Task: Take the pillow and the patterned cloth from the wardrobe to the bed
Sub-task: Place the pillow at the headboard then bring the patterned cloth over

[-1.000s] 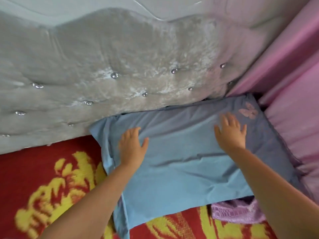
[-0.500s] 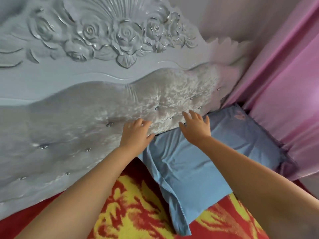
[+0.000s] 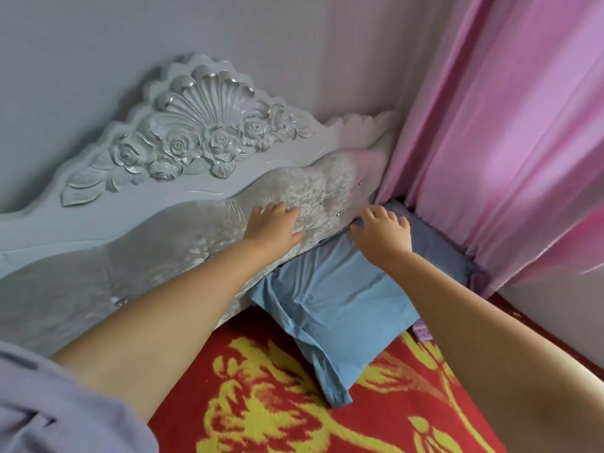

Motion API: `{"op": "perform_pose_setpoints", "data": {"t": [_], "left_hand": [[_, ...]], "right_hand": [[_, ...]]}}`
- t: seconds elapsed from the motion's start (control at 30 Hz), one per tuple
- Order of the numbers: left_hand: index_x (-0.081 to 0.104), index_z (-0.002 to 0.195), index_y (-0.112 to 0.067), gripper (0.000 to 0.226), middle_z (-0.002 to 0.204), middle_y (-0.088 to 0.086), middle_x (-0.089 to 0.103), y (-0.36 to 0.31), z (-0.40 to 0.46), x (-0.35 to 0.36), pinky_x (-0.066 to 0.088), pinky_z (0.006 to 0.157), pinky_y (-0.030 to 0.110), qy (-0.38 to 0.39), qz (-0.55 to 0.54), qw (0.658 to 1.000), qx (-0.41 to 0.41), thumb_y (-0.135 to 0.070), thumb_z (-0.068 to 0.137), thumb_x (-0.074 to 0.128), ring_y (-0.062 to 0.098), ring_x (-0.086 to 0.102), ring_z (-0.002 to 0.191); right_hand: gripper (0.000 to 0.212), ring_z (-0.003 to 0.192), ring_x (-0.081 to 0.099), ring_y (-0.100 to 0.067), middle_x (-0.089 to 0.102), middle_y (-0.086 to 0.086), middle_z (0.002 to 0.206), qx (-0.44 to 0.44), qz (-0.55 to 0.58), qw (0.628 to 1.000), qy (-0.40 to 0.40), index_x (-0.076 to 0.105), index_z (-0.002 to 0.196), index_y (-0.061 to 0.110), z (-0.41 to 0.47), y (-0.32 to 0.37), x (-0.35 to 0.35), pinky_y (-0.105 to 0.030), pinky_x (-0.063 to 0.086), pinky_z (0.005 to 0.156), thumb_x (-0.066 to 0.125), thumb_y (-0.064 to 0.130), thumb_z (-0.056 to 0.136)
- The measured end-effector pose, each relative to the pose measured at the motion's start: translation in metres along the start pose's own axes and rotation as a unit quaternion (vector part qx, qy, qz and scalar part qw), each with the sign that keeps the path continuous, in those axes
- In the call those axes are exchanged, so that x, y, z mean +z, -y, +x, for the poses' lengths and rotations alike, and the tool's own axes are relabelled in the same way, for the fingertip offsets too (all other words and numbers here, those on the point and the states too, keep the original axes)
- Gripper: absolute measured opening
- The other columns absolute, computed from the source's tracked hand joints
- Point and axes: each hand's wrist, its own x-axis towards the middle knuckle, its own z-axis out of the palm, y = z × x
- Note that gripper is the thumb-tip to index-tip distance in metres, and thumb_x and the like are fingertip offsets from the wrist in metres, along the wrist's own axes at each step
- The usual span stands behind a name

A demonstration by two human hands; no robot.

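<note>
Blue pillow (image 3: 343, 308) lying on red-and-yellow blanket (image 3: 294, 403) against headboard (image 3: 183, 230), left hand (image 3: 274, 225) flat on headboard padding, fingers open, right hand (image 3: 382, 232) spread, empty, over pillow's top edge

Bare forearms, bare hands; loose grey-lilac short sleeve (image 3: 58, 410) on left arm.

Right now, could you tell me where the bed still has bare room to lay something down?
The red and yellow blanket is free in front of the blue pillow and leftward along the headboard. The corner by the pink curtain is crowded: pillow, both hands, purple cloth.
</note>
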Motion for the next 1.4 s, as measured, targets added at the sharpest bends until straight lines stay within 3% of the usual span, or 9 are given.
{"op": "perform_pose_setpoints", "data": {"t": [0.2, 0.4, 0.6, 0.9, 1.2, 1.4], "left_hand": [[0.048, 0.126, -0.018, 0.043, 0.130, 0.012, 0.053, -0.106, -0.017, -0.013, 0.036, 0.099, 0.045, 0.008, 0.013, 0.999, 0.029, -0.042, 0.091, 0.051, 0.030, 0.045, 0.123], [0.049, 0.125, -0.015, 0.044, 0.127, 0.011, 0.053, -0.240, -0.068, -0.007, 0.034, 0.102, 0.043, -0.001, 0.017, 0.998, 0.068, -0.042, 0.091, 0.052, 0.028, 0.045, 0.123], [0.048, 0.127, -0.015, 0.044, 0.127, 0.012, 0.053, -0.290, -0.098, -0.017, 0.034, 0.103, 0.044, -0.023, 0.002, 0.998, 0.055, -0.042, 0.092, 0.051, 0.029, 0.045, 0.123], [0.046, 0.129, -0.015, 0.045, 0.131, 0.012, 0.051, -0.229, -0.145, 0.005, 0.034, 0.103, 0.046, 0.017, -0.045, 0.999, -0.007, -0.042, 0.093, 0.050, 0.031, 0.044, 0.124], [0.050, 0.123, -0.017, 0.043, 0.128, 0.010, 0.053, -0.064, -0.186, 0.014, 0.035, 0.100, 0.047, 0.055, -0.020, 0.998, -0.019, -0.045, 0.091, 0.051, 0.031, 0.045, 0.123], [0.050, 0.121, -0.016, 0.041, 0.127, 0.010, 0.053, -0.025, -0.222, 0.017, 0.035, 0.097, 0.046, 0.106, -0.010, 0.994, -0.025, -0.045, 0.092, 0.050, 0.032, 0.045, 0.122]], "right_hand": [[0.042, 0.124, 0.044, -0.031, 0.049, -0.008, 0.136, 0.001, 0.010, 0.999, -0.045, 0.044, 0.132, 0.018, -0.069, -0.073, -0.031, -0.049, 0.030, 0.109, 0.041, 0.037, 0.095], [0.046, 0.123, 0.044, -0.031, 0.046, -0.009, 0.136, 0.036, -0.040, 0.999, 0.006, 0.038, 0.136, 0.021, -0.176, -0.182, -0.043, -0.047, 0.033, 0.103, 0.043, 0.037, 0.093], [0.045, 0.124, 0.044, -0.032, 0.045, -0.009, 0.138, 0.038, -0.053, 0.997, 0.033, 0.039, 0.136, 0.021, -0.215, -0.224, -0.060, -0.049, 0.034, 0.105, 0.041, 0.038, 0.094], [0.047, 0.122, 0.045, -0.031, 0.045, -0.009, 0.136, -0.022, -0.112, 0.991, 0.077, 0.038, 0.136, 0.019, -0.217, -0.159, -0.045, -0.048, 0.034, 0.103, 0.040, 0.042, 0.095], [0.045, 0.122, 0.045, -0.033, 0.046, -0.012, 0.135, 0.001, -0.028, 0.995, 0.097, 0.039, 0.134, 0.017, -0.214, 0.008, -0.001, -0.050, 0.035, 0.103, 0.040, 0.040, 0.095], [0.047, 0.123, 0.045, -0.034, 0.045, -0.012, 0.137, -0.011, 0.002, 0.995, 0.102, 0.037, 0.138, 0.017, -0.237, 0.067, 0.004, -0.051, 0.036, 0.103, 0.040, 0.038, 0.096]]}}
